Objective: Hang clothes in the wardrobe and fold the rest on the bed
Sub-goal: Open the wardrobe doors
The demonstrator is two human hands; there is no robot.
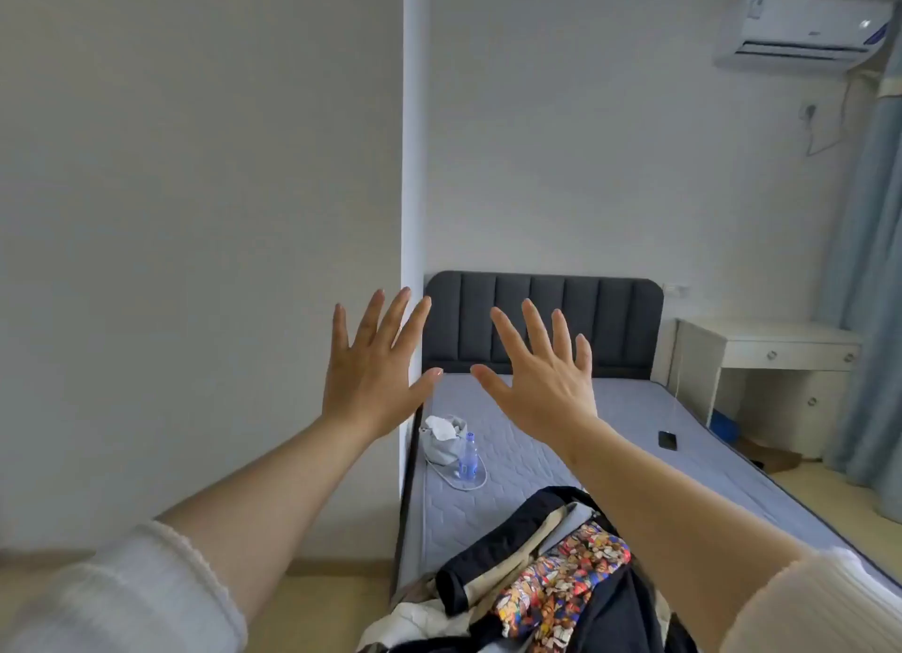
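A heap of clothes point(537, 584) lies on the near end of the bed point(634, 437): dark garments, a beige piece and a bright multicoloured print. My left hand point(376, 369) and my right hand point(542, 374) are both raised in the air above the bed, backs toward me, fingers spread and straight. Neither hand holds or touches anything. The bed has a bare blue-grey mattress and a dark padded headboard point(542, 320). No wardrobe is in view.
A grey bag point(441, 437) and a plastic water bottle point(467, 457) lie at the mattress's left edge, a black phone point(667, 440) near its right edge. A white wall corner point(412, 213) borders the bed's left side. A white desk point(781, 359) and curtain point(873, 310) stand at right.
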